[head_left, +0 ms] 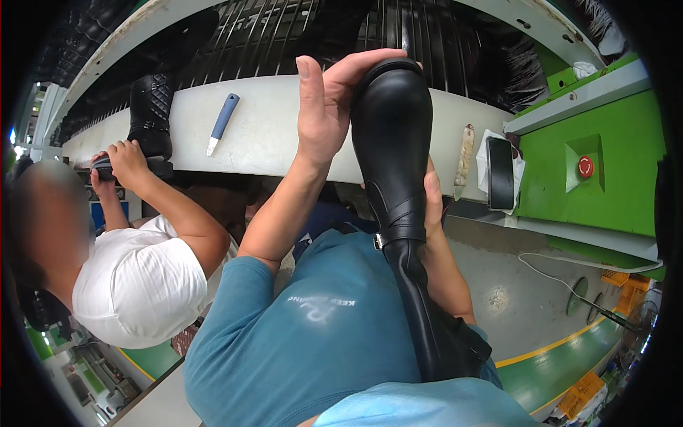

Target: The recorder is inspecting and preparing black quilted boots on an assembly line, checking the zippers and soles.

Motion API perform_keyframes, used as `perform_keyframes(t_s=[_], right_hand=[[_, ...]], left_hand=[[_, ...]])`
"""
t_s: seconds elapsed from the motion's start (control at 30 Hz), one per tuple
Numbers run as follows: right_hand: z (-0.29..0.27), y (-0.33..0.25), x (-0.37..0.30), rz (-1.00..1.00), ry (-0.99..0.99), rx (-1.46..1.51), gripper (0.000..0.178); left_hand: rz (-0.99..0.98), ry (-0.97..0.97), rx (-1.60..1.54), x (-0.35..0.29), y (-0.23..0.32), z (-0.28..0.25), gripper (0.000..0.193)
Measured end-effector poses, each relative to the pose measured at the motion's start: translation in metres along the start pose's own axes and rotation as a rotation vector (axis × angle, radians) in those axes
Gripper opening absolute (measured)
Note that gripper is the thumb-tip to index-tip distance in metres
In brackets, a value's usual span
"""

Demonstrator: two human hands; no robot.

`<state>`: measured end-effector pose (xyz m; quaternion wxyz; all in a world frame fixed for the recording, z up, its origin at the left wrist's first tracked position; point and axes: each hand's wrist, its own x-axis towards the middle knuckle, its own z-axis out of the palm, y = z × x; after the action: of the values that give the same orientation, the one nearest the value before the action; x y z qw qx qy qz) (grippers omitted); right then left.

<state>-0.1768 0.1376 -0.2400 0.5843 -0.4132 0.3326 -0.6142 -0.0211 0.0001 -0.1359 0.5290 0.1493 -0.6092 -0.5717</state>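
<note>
A tall black leather boot (393, 128) with crossed straps and a small buckle is held up lengthwise before my chest, toe pointing away. My left hand (327, 103) cups the toe end, its fingers running behind the sole edge and its thumb sticking up off the leather. Around the foot's right side, near the straps, my right hand (432, 196) grips the boot; most of its fingers are hidden behind it. The boot's shaft hangs down toward my lap, against my teal shirt (327, 313).
A blue-handled scraper (224, 122) lies on the white ledge (263, 128). Right of the boot are a worn wrapped-handle knife (464, 158), a phone (500, 173) and a green panel with a red button (585, 167). At left, a co-worker in white (142, 285) handles another black boot (149, 114).
</note>
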Motion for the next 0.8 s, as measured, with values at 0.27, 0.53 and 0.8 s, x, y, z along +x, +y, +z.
perform_keyframes(t_s=[0.27,0.53,0.8], right_hand=[[-0.014,0.005,-0.001,0.061,0.017,-0.019,0.09],[-0.009,0.002,0.001,0.046,0.047,-0.017,0.093],[0.006,-0.017,0.003,-0.018,0.045,-0.143,0.087]], left_hand=[[0.011,-0.014,-0.012,0.006,-0.008,-0.002,0.123],[0.077,-0.007,0.051,0.001,-0.005,0.002,0.058],[0.062,0.046,0.063,-0.001,-0.001,0.007,0.064]])
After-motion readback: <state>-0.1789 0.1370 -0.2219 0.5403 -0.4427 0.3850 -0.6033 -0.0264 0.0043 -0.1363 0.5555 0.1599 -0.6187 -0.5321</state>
